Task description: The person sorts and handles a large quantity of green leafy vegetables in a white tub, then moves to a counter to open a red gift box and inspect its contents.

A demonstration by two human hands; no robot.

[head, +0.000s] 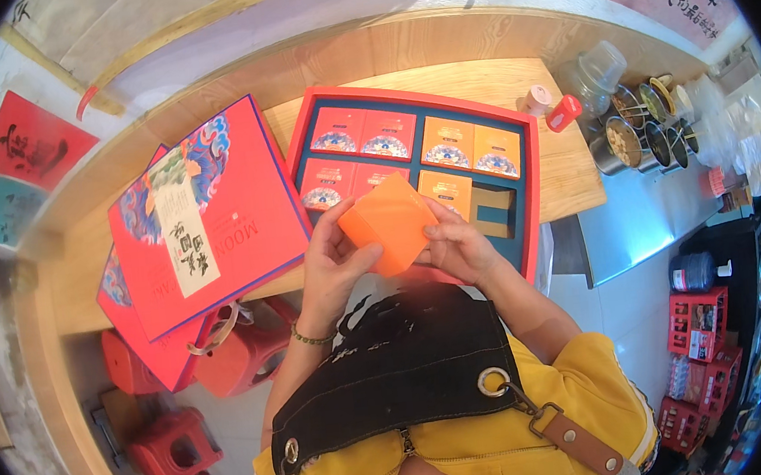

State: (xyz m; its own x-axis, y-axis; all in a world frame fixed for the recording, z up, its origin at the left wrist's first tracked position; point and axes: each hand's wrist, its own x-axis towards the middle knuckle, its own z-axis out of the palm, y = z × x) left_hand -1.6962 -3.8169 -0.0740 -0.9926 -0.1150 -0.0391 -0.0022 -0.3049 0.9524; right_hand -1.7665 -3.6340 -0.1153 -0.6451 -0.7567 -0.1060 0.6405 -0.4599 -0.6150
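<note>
Between both hands I hold a small orange carton [386,226], raised over the near edge of a red gift box. My left hand [340,249] grips its left side, thumb on the near face. My right hand [457,240] has its fingers on the right side. The open gift box [535,200] has a dark blue insert. Red cartons [389,133] fill its left compartments, partly hidden by my hands, and orange-yellow cartons [496,150] sit on the right. One slot [493,214] at the near right holds no carton and shows a cardboard-coloured lining.
Left of the box lies a red mooncake box lid [224,205] with a paper band, over another red piece [174,363] overhanging the wooden table [569,183]. A red can [563,112] stands right. Metal condiment pots [623,142] crowd the steel counter [651,230]. Red stools [174,445] stand below.
</note>
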